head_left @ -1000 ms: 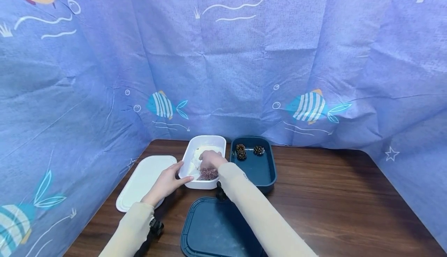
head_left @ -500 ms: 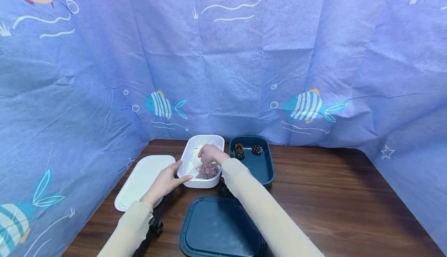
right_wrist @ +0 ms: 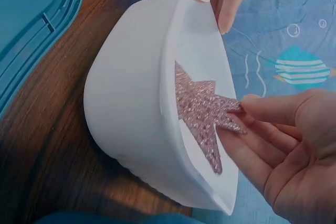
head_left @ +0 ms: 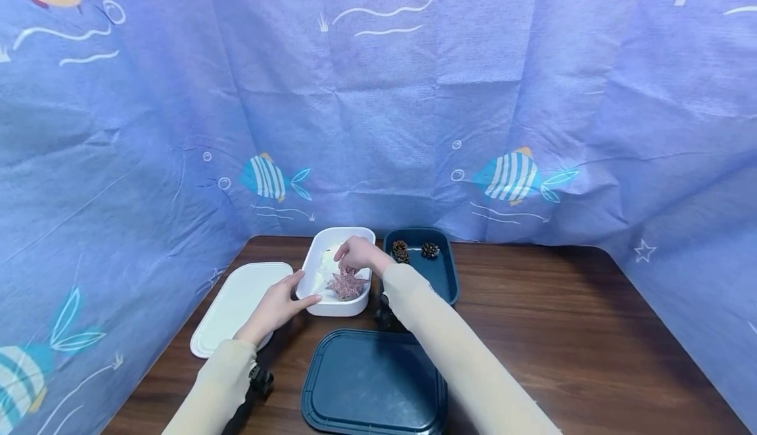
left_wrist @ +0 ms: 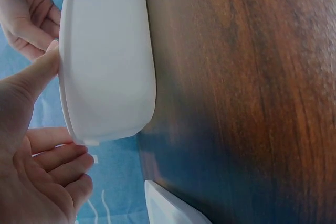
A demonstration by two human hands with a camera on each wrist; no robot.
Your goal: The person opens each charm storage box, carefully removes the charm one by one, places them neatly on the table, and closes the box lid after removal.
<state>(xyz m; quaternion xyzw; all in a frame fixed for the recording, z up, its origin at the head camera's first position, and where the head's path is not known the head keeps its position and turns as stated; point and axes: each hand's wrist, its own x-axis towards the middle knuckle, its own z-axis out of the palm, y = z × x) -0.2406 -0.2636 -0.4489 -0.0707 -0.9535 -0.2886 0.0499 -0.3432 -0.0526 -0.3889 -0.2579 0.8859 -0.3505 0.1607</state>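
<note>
A star covered in pink glitter (head_left: 347, 285) (right_wrist: 202, 108) is tilted up inside the white plastic container (head_left: 340, 309) (left_wrist: 110, 56). My right hand (head_left: 362, 254) (right_wrist: 294, 140) pinches one of its points between thumb and fingers, while the lower points stay within the container's walls. My left hand (head_left: 275, 307) (left_wrist: 31, 129) grips the container's near left corner, thumb on the near rim and fingers along the left side. Some whitish material lies on the container's floor, partly hidden by the right hand and the star.
Right of the white container stands a dark blue container (head_left: 452, 277) with several pine cones (head_left: 430, 250) inside. A white lid (head_left: 236, 303) lies at the left, and a dark blue lid (head_left: 375, 382) lies in front. A blue fish-print cloth (head_left: 384, 126) hangs behind the wooden table (head_left: 562, 330).
The pink star has gone from a bunched-looking shape to a tilted one with its points showing, as the right hand took hold of it. My left hand keeps its grip on the corner.
</note>
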